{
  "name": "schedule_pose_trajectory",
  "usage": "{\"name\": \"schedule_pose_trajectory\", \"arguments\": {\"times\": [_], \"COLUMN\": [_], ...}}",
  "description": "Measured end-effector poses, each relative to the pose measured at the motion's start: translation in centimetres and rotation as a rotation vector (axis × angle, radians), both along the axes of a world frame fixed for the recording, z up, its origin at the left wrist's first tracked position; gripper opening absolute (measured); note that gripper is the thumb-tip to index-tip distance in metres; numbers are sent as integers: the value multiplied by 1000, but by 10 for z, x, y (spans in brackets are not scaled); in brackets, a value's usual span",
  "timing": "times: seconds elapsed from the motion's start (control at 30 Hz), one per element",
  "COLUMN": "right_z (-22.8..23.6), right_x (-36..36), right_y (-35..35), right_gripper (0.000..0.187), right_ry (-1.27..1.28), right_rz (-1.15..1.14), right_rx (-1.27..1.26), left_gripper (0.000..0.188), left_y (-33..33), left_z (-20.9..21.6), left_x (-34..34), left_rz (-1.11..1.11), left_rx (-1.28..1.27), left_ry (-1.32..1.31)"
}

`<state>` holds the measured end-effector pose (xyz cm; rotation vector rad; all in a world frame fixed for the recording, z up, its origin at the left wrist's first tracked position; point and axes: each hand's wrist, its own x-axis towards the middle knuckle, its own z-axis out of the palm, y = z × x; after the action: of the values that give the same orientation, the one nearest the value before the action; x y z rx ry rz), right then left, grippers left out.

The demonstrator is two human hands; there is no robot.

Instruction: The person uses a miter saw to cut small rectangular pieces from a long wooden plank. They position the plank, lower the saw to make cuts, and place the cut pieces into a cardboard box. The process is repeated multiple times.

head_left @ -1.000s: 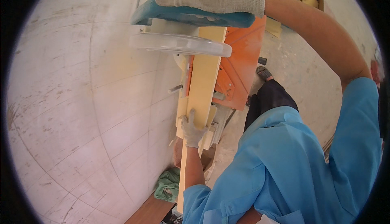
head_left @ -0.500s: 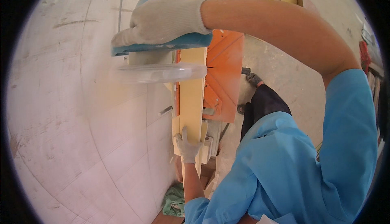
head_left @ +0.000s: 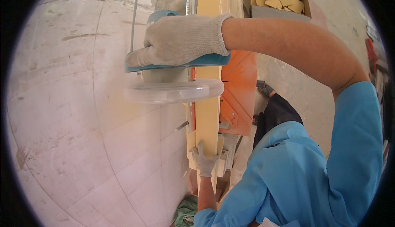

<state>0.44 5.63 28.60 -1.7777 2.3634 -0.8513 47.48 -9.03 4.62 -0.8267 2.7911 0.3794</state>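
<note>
My right hand [head_left: 181, 39], in a grey knit glove, is closed around the teal handle [head_left: 201, 60] of a miter saw. A round clear guard [head_left: 173, 92] hangs beneath the handle, over a long pale-yellow board [head_left: 207, 120] on the saw's orange table [head_left: 240, 95]. Lower down, my gloved left hand [head_left: 203, 161] lies on the board with its fingers spread. More yellow board shows beneath and beside that one. The handle and guard hide part of the board and the blade.
Beyond the saw stands a box [head_left: 282, 12] full of small yellow cut pieces. To the left is a large pale, scuffed surface [head_left: 61, 115]. A metal rod [head_left: 182, 126] sticks out beside the board. Green cloth [head_left: 187, 210] lies near the lower edge.
The whole view has shifted, so the scene sits lower and farther right. The guard, blurred before, looks sharper and slightly larger. My left hand keeps its place on the board.
</note>
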Motion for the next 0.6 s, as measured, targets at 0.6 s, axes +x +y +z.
{"name": "schedule_pose_trajectory", "arguments": {"times": [0.6], "right_z": [0], "right_x": [-1], "right_y": [-6], "right_gripper": [60], "right_ry": [134], "right_rz": [12], "right_rx": [51], "left_gripper": [99], "left_y": [1], "left_z": [-2], "left_x": [-38], "left_rz": [-55], "left_rx": [-35], "left_ry": [85]}}
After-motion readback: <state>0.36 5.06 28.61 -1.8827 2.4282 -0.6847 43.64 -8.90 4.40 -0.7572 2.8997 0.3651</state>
